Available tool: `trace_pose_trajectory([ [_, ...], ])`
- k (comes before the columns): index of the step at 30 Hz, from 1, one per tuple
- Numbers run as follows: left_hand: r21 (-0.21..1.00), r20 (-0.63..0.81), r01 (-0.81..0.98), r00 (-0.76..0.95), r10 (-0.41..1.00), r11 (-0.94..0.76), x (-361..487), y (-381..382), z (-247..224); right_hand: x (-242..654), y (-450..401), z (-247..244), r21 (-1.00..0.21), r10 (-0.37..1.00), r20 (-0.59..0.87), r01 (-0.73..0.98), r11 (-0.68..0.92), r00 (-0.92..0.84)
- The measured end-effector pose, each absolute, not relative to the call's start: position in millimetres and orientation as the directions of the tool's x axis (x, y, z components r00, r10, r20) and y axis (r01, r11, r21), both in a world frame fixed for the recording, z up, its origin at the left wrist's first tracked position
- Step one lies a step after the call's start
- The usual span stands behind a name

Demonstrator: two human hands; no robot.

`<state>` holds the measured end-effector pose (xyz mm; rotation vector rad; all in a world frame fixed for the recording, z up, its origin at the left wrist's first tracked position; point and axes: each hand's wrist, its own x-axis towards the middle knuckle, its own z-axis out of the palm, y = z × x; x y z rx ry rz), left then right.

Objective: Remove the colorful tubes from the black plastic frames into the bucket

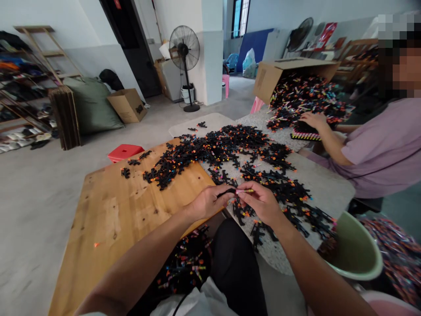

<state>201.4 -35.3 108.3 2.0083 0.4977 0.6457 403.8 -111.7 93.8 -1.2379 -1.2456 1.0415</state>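
In front of my lap, both hands meet over the table edge. My left hand (206, 201) pinches a small black toy gun (226, 192). My right hand (261, 202) grips a thin pink-and-yellow stick-like piece (247, 191) that meets the toy gun's end; whether the two are joined cannot be made out. Beyond the hands spreads a pile of black toy guns (210, 147) with orange, blue and yellow tips, lying across the wooden table (108, 215) and the speckled stone table (329, 186).
A co-worker's hand (312, 119) rests by a tipped cardboard box (268, 83) spilling colourful pieces. At right stands a green tub (362, 250). A red stool (125, 152) is beyond the wooden table. More black pieces (184, 263) lie below, left of my leg.
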Motion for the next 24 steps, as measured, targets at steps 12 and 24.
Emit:
trace_pose_trajectory([
  [12, 0.900, -0.081, 0.250, 0.900, 0.428, -0.356, 192, -32, 124, 413, -111, 114, -0.883, 0.967, 0.108, 0.424, 0.200, -0.233],
  [24, 0.135, -0.760, 0.729, 0.511, 0.402, -0.672, 97, -107, 56, 525, 17, 38, -0.327, 0.948, -0.081, 0.890, -0.318, 0.309],
])
